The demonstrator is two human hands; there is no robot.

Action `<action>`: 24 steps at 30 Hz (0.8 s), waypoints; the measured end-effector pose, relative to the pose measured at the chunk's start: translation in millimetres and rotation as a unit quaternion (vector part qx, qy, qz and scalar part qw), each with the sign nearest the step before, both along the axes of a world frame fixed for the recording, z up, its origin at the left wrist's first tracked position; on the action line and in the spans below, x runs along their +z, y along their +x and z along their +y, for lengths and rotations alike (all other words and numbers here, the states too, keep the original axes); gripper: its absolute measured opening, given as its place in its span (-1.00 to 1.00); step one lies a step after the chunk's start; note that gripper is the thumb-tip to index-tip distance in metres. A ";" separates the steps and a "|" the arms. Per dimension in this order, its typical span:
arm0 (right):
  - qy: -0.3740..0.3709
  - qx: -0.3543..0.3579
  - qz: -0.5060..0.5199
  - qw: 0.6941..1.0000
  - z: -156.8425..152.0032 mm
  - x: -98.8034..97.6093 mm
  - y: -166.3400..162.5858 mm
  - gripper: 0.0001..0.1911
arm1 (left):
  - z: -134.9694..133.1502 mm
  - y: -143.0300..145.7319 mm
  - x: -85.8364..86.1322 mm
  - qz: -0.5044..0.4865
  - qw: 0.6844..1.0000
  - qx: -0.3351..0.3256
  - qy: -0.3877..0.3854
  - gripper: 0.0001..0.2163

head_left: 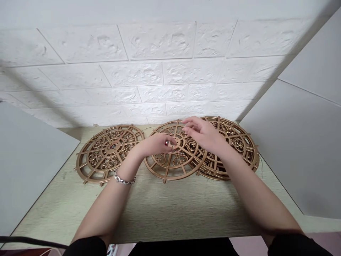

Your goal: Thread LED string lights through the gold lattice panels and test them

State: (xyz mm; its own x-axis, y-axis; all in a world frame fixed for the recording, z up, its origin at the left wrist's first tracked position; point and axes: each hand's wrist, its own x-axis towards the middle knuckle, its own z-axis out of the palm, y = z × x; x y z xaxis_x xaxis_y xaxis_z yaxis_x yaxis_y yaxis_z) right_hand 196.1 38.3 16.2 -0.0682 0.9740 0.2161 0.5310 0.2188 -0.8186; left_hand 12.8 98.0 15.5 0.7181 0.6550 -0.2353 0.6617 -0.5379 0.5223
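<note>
My left hand is over the hub of the middle gold openwork disc, thumb and fingers slightly curled and apart. A small red and silver bit shows between its fingers; whether it is a ring or a loose piece cannot be made out. Higher and to the right, my right hand hovers above the place where the middle disc overlaps a stack of similar discs. Its fingers are loosely stretched out, and no held thing shows. The discs have round rims, spokes and scrollwork.
Another gold disc lies at the left on the pale green tabletop. White panels stand at both sides, with a white brick-patterned wall behind. A thin dark wire sticks out by the stack. A black cable crosses the lower left.
</note>
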 end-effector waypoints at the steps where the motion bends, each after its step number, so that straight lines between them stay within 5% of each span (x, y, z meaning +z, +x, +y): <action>1: 0.004 0.003 -0.023 1.000 -1.2 0.4 -0.8 -0.73 | 0.0 3.4 -3.6 0.024 1.000 -0.015 0.012 -0.73; 8: 0.027 0.006 -0.105 0.994 -5.5 4.7 -3.4 -0.56 | -0.7 15.3 -20.1 0.101 0.991 -0.042 0.072 -0.81; 15: -0.015 0.003 -0.143 0.990 -1.6 -0.5 -2.0 -0.67 | 6.5 11.1 -22.6 -0.016 0.994 -0.020 0.103 -0.85; 20: -0.025 -0.111 -0.168 0.979 3.6 -4.7 -0.8 -0.79 | 13.7 8.1 -26.5 -0.145 0.978 0.067 0.132 -0.83; 24: -0.052 -0.077 -0.189 0.978 2.6 -5.8 -5.5 -0.75 | 15.4 9.2 -26.8 -0.159 0.972 0.155 0.083 -0.82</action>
